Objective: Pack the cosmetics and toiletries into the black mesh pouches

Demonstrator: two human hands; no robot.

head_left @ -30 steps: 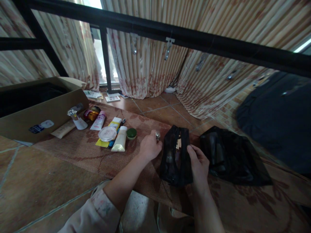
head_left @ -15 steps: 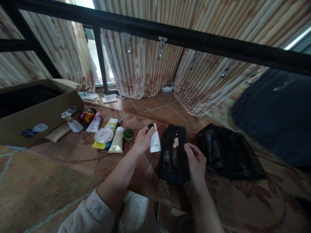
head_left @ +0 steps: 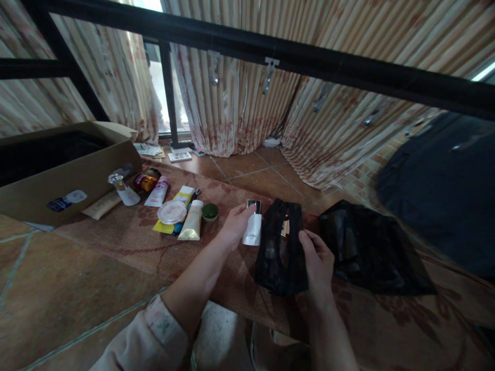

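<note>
A white bottle with a dark shiny cap [head_left: 252,229] is held in my left hand [head_left: 235,226], close beside the left wall of a black mesh pouch [head_left: 266,268]. My right hand [head_left: 319,255] pinches the pouch's right edge. The pouch's zipped top gapes, and a gold-coloured item [head_left: 285,226] shows inside; the other contents are dim. Left of my hands lie a pale gold tube [head_left: 192,221], a green-lidded jar [head_left: 210,212], a round clear container [head_left: 171,212] and a yellow-and-white tube [head_left: 183,195].
At the left stands a cardboard box [head_left: 96,180], with a clear pump bottle [head_left: 127,193], a pink tube [head_left: 158,191] and an amber jar [head_left: 145,182] near it. A second black mesh bag [head_left: 375,252] lies right. A dark metal rail [head_left: 232,41] crosses above.
My left hand has brought the white bottle slightly nearer the pouch and turned it more upright. The right hand keeps its hold on the pouch edge. The whole view has shifted a little.
</note>
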